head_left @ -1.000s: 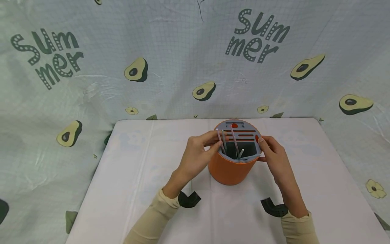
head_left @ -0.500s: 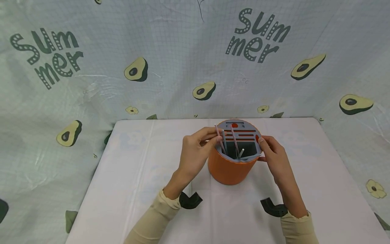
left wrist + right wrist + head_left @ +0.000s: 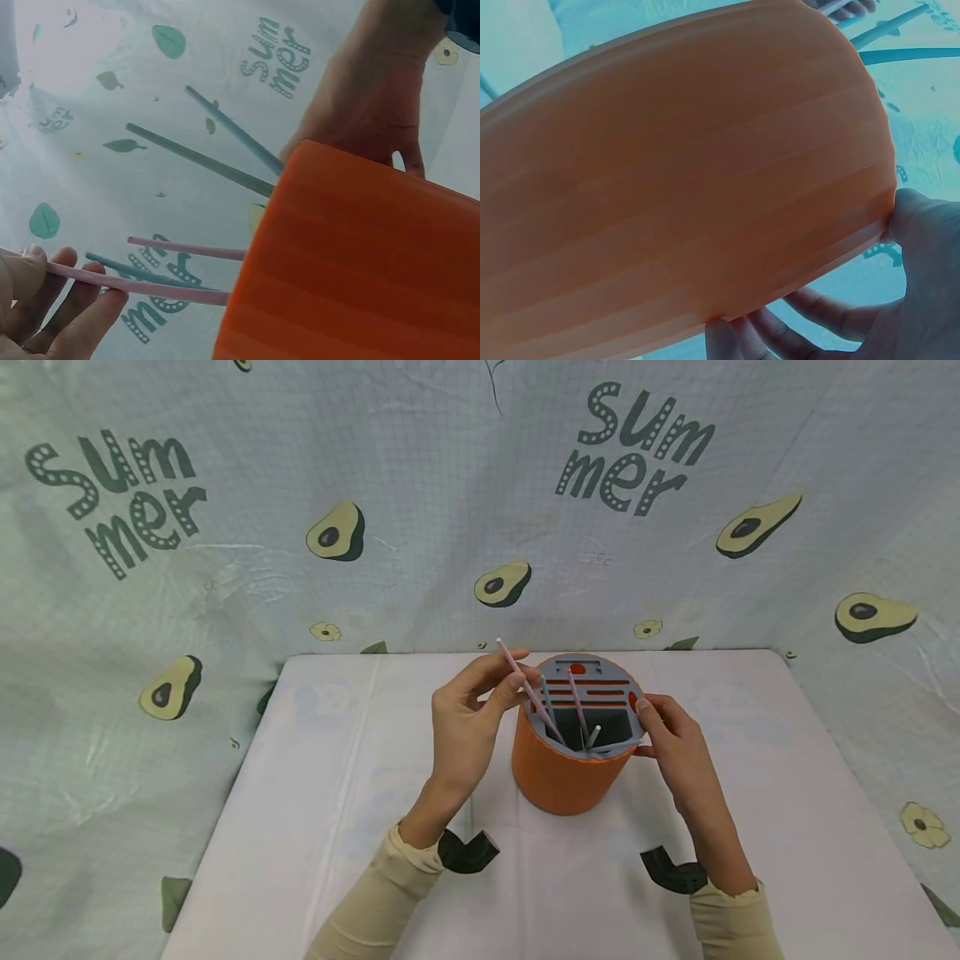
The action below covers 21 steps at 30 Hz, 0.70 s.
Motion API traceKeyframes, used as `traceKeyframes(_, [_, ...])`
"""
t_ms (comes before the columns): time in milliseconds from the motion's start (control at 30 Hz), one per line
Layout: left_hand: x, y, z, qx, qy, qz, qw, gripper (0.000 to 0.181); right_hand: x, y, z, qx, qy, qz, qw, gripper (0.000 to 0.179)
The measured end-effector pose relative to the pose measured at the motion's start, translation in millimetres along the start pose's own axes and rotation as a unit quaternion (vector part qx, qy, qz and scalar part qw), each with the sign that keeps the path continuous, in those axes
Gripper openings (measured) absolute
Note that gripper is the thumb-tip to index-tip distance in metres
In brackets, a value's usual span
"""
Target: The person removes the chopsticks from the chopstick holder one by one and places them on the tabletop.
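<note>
My left hand (image 3: 465, 718) pinches a thin pink straw (image 3: 529, 692) between thumb and fingers. The straw slants down, its lower end still inside the open compartment of a round orange holder (image 3: 562, 789). That holder has a grey slotted top (image 3: 617, 673). Another pink straw (image 3: 576, 700), a blue straw (image 3: 547, 693) and a pale straw (image 3: 593, 737) stand in the same compartment. From the side, the left wrist view shows a green straw (image 3: 196, 157) sticking out too. My right hand (image 3: 681, 752) grips the holder's right side, thumb at the rim and fingers against the wall.
The holder stands on a white-covered table (image 3: 360, 827) towards its back edge. Behind it hangs a pale sheet (image 3: 420, 468) printed with avocados and lettering. A black band piece (image 3: 468, 853) sits at the left wrist, another (image 3: 673, 871) at the right.
My left hand has moved left and up with the pink straw, which now leans further left and stands farther out of the holder. The right hand and the holder stay put.
</note>
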<state>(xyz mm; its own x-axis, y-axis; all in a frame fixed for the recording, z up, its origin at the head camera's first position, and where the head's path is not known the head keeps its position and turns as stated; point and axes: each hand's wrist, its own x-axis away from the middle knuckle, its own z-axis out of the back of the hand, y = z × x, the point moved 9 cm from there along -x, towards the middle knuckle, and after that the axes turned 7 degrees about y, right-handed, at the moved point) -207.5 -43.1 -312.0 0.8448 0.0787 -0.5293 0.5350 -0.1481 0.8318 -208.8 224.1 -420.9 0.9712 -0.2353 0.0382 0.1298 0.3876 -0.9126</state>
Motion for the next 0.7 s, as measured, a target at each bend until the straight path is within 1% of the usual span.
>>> traceKeyframes(167, [-4.2,9.2,8.9,0.033,0.023,-0.010,0.9991,0.027,0.4,-1,-1,-0.003,0.000,0.003,1.0000,0.058])
traceKeyframes(333, [-8.0,17.9,19.9,0.041,0.046,-0.021,0.9979,0.026,0.5,-1,-1,-0.004,0.002,0.004,1.0000,0.058])
traceKeyframes(567, [-15.1,34.7,38.9,0.067,0.084,-0.033,0.9937,0.024,0.6,0,0,-0.006,0.005,0.006,0.9999,0.057])
traceKeyframes(700, [-19.4,44.9,52.4,0.076,0.110,-0.043,0.9901,0.020,0.5,0,-1,-0.008,0.005,0.005,0.9999,0.056])
